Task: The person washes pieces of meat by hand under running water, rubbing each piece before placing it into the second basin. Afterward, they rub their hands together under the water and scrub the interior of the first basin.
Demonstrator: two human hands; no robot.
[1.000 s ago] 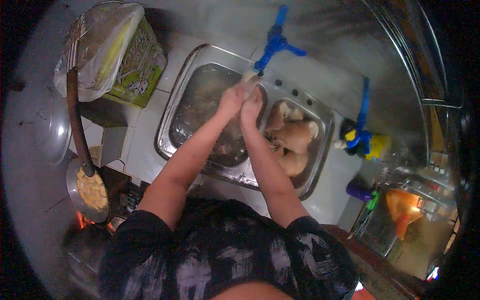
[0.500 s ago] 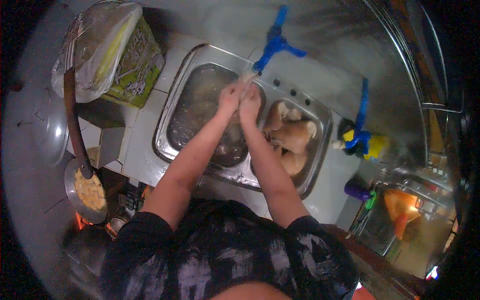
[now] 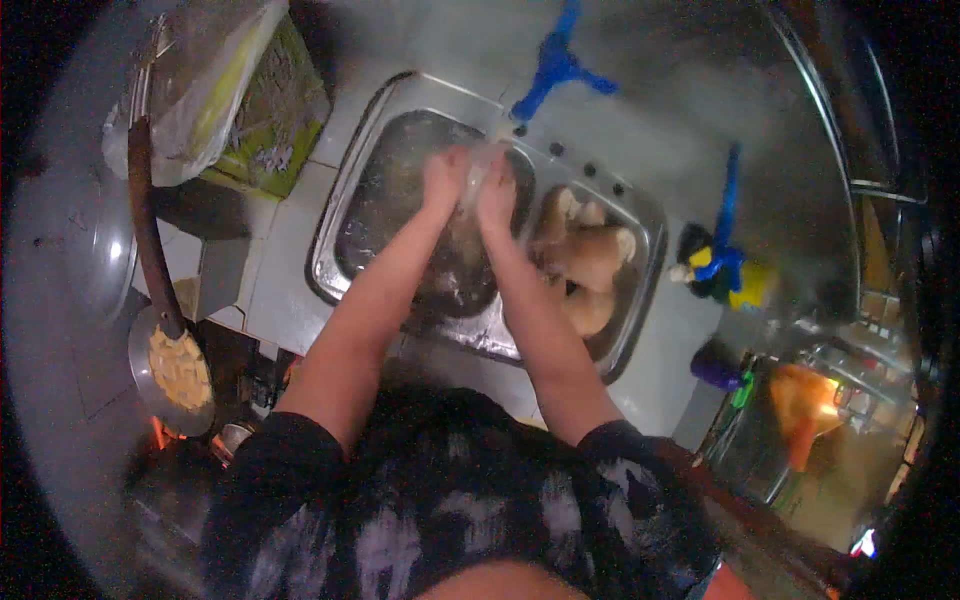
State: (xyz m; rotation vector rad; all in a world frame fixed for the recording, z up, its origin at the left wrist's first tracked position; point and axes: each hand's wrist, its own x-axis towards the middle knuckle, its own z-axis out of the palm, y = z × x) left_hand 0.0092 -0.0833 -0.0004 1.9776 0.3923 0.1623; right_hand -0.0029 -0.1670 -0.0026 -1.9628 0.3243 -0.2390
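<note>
Side by side, my left hand and my right hand are over the left basin of the metal sink. A pale, blurred stream of water runs between them from under the blue faucet. The fingers of my left hand look bunched, but blur hides their exact shape. My right hand's fingers point forward and look extended, with no object visible in them. Murky water shows in the left basin. Several pale tan-pink pieces that look like raw chicken fill the right basin.
A pan of golden food pieces sits over a flame at left, with a long brown handle above it. A bag-lined green bin stands behind. At right are a yellow-and-blue bottle and a purple object.
My hands were pressed together under the faucet and have moved apart, with the water stream now showing between them. The view has shifted slightly.
</note>
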